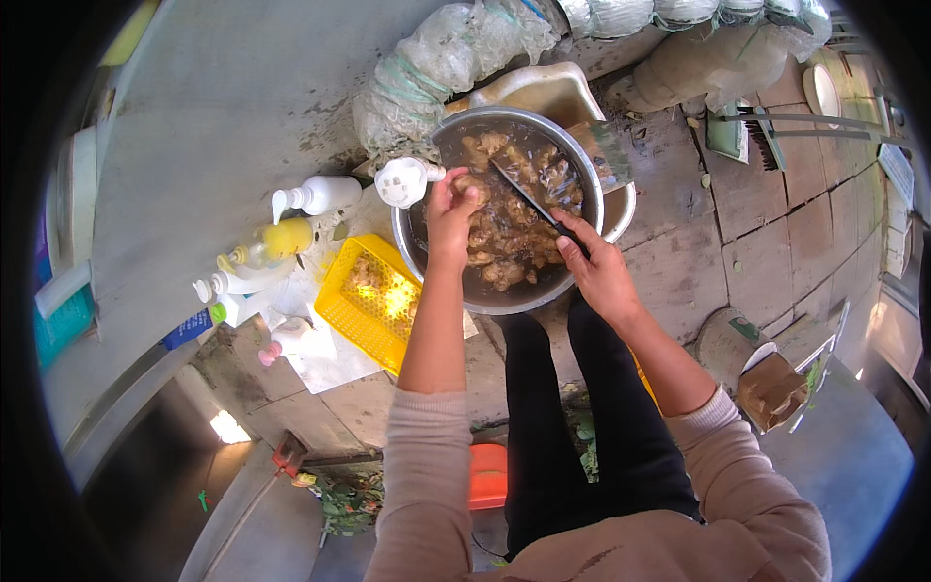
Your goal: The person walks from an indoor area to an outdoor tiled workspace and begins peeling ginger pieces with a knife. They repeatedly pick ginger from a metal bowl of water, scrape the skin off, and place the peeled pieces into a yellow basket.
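A round metal basin (596, 218) of brownish water holds many knobbly brown root pieces (503, 273), which look like ginger. My left hand (449, 218) grips one root piece (473, 189) over the basin's left part. In my right hand (593, 258) is the black handle of a knife (527, 196); its blade points up and left above the roots, apart from the piece in my left hand. Left of the basin, a yellow perforated plastic basket (356, 331) has some root pieces in it.
A white faucet-like fitting (401, 182) juts beside my left hand. Several pump bottles (331, 195) stand at the left. Behind the basin lie a pale ceramic sink (567, 76) and plastic-wrapped pipes (436, 73). An orange-red object (488, 476) is near my legs; a cardboard box (772, 393) sits at the right.
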A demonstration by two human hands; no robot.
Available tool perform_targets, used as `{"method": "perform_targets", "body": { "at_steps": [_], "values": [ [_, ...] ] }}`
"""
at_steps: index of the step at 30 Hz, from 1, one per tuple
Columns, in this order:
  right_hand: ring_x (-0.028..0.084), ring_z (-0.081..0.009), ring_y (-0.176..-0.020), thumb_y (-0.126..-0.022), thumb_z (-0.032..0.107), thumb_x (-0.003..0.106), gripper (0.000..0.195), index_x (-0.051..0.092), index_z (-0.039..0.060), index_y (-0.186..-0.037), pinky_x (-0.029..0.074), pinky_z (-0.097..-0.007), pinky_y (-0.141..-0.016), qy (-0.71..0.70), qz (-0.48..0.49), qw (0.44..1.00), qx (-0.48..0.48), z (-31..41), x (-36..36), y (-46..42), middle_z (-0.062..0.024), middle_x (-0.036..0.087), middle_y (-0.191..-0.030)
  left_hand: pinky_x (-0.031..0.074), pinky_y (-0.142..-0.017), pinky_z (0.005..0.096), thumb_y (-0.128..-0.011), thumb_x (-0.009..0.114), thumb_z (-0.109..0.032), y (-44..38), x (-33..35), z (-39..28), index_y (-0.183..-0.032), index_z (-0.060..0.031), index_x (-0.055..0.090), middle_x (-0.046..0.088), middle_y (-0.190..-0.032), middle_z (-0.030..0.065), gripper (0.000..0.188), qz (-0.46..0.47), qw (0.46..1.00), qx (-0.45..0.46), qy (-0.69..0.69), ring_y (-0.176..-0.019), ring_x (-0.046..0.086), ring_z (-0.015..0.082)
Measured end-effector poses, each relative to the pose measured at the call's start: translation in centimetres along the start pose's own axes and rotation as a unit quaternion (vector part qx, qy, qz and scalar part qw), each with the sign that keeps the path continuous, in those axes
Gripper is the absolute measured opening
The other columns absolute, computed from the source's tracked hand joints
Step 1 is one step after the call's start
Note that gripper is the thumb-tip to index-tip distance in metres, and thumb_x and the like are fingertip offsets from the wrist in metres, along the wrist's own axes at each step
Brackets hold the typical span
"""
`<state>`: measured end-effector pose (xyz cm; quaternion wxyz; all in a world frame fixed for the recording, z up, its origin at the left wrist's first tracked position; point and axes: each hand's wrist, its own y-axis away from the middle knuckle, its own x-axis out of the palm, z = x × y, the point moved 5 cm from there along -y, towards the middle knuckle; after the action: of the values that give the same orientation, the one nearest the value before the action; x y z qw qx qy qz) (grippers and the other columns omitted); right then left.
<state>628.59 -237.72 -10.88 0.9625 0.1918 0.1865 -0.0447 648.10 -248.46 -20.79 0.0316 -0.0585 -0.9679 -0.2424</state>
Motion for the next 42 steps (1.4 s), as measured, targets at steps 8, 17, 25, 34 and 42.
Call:
{"method": "perform_targets", "body": {
  "at_steps": [8,17,25,34,42],
  "values": [
    [0.065,-0.0379,-0.071,-0.088,0.005,0.054,0.046,0.053,0.0167,-0.133,0.054,-0.0459,-0.067,0.154,0.014,0.979,-0.132,2.7,3.8,1.0,-0.0213,0.066,-0.085,0.052,-0.097,0.0427,-0.098,0.051,-0.014,5.5,2.8,0.4,-0.134,-0.0053,0.043,0.056,-0.121,0.0132,0.038,-0.111,0.926,-0.030,0.358,-0.110,0.058,0.0267],
    [0.064,-0.0395,-0.075,-0.085,0.000,0.052,0.050,0.050,0.0109,-0.134,0.052,-0.0469,-0.067,0.085,0.032,0.992,-0.086,3.7,5.1,1.7,-0.0239,0.064,-0.082,0.054,-0.094,0.0431,-0.093,0.058,-0.007,4.7,-0.2,2.9,-0.116,-0.0038,0.046,0.058,-0.120,0.0164,0.026,-0.178,0.905,0.019,0.386,-0.106,0.060,0.0293],
    [0.066,-0.0390,-0.079,-0.085,0.006,0.054,0.044,0.056,0.0143,-0.128,0.054,-0.0474,-0.073,0.194,0.113,0.974,-0.036,2.5,6.6,-4.0,-0.0223,0.066,-0.080,0.053,-0.094,0.0474,-0.095,0.054,-0.006,6.9,-0.7,2.2,-0.115,-0.0067,0.044,0.057,-0.121,0.0211,0.022,-0.183,0.927,0.033,0.326,-0.109,0.060,0.0328],
    [0.064,-0.0410,-0.075,-0.088,0.007,0.052,0.047,0.052,0.0167,-0.133,0.052,-0.0482,-0.072,0.056,0.109,0.992,-0.021,1.7,6.8,-1.4,-0.0237,0.065,-0.085,0.050,-0.094,0.0461,-0.101,0.045,-0.016,6.1,-2.0,3.7,-0.117,-0.0109,0.044,0.055,-0.122,0.0096,0.017,-0.305,0.873,-0.092,0.369,-0.105,0.060,0.0312],
    [0.065,-0.0397,-0.070,-0.084,0.004,0.053,0.049,0.053,0.0176,-0.132,0.054,-0.0472,-0.067,0.211,0.061,0.974,-0.051,0.7,7.1,-1.6,-0.0219,0.065,-0.079,0.055,-0.090,0.0461,-0.102,0.039,-0.013,6.7,1.0,4.0,-0.115,-0.0017,0.038,0.054,-0.109,0.0189,0.017,-0.306,0.889,-0.075,0.333,-0.093,0.062,0.0288]
  ]
}}
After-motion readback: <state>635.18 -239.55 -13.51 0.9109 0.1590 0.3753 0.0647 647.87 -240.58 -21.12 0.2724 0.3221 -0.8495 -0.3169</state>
